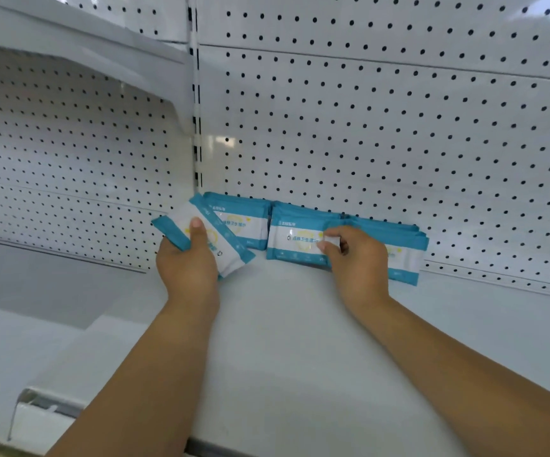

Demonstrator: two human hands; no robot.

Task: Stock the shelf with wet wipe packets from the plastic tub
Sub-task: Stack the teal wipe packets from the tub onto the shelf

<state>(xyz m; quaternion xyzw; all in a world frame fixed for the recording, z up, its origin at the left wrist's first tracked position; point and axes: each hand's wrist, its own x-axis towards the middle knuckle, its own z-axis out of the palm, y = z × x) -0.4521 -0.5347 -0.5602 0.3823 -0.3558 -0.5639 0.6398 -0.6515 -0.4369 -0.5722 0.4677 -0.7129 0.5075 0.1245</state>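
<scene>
Shelf point(300, 341): white metal deck, perforated back panel point(382, 127) behind; slotted upright point(197, 94) at the back-left corner of this bay.

Wet wipe packets, stocked: three groups standing on edge along the back edge of the shelf, leaning on the panel. Left stack point(244, 222) sits in the back-left corner against the upright; middle stack point(295, 237) touches it; right stack point(405, 255) is partly hidden by the right hand.

Loose packets point(214, 240): a small tilted bunch in teal and white, just in front of the left stack, not yet squared into the row.

Left hand point(188, 262): closed round the loose packets, thumb across the front face, fingers behind.

Right hand point(359, 255): fingertips curled and pressed to the face of the middle stack, steadying it; whether it pinches a packet cannot be told.

Plastic tub: not in view.

Risks, as judged:
- Packets stand on thin edges; easing the right hand off could let the middle and right stacks slump forward.
- Pushing the tilted bunch in askew could knock the left stack over.
- Slick film wrappers may slide out of a multi-packet grip.
</scene>
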